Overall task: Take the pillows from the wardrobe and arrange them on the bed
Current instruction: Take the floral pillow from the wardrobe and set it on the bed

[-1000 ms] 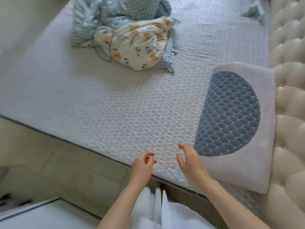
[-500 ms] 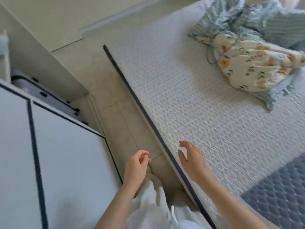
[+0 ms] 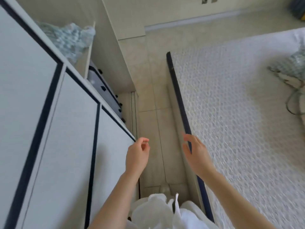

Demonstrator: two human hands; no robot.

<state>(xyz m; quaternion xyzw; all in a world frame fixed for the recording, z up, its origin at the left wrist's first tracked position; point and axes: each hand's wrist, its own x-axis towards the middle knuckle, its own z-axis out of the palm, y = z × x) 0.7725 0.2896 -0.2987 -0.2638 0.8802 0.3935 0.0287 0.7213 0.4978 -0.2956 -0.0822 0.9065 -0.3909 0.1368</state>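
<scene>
Floor (image 3: 153, 90): pale tiles run up the middle of your view as a narrow aisle; wardrobe on your left, bed on your right; your white clothing (image 3: 165, 210) shows at the bottom edge.
Wardrobe (image 3: 54, 123): white sliding doors with dark blue trim fill the left side; the far section stands open beyond the door edge.
Pillow (image 3: 69, 38): a crumpled blue-green patterned bundle, blurred, lies on the shelf in the open section; it looks like bedding, but you cannot tell for sure that it is a pillow; it sits well apart from both of your hands.
Case (image 3: 102, 90): a grey hard box with small black feet or wheels stands on edge below that shelf, inside the open section.
Bed (image 3: 239, 129): a white textured cover spreads over the right half; a dark blue strip runs along the near side of the mattress.
Bedding (image 3: 297, 65): a blue-green and floral heap lies at the far right edge of the bed, mostly cut off; a thin cord loops beside it.
Left hand (image 3: 137, 156): raised over the aisle, just beside the corner of the near door; fingers (image 3: 145, 141) loosely curled toward the thumb, gripping nothing; you cannot tell whether it touches the door.
Right hand (image 3: 196, 154): raised over the edge of the bed, above the blue strip; fingers spread and relaxed, empty, somewhat blurred.
</scene>
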